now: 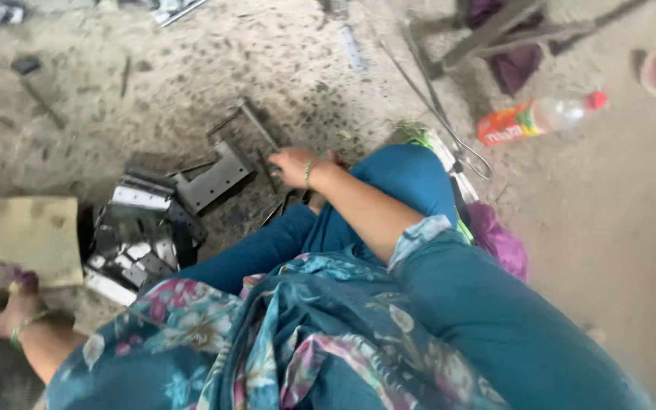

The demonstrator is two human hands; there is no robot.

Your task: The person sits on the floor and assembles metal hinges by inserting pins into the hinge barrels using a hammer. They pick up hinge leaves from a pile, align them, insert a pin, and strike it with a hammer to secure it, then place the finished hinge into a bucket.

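Observation:
My right hand (294, 167) reaches forward over my knee to the gritty floor. Its curled fingers touch thin dark metal rods (261, 135) beside a flat perforated metal bracket (212, 181). Blur hides whether the fingers grip anything. A pile of shiny and dark metal brackets (140, 231) lies just left of it. My left hand (11, 310), with a green bangle, rests low at the bottom left. Its fingertips are at the lower edge of a tan cardboard piece (20, 239). My legs in teal trousers and a floral cloth (320, 334) fill the lower middle.
A plastic bottle (540, 118) with an orange label and red cap lies on the floor at the upper right. Long metal rods and wire (438, 114) run past my knee. A purple cloth (499, 243) sits by my leg. Metal bars (495, 30) lean at the top.

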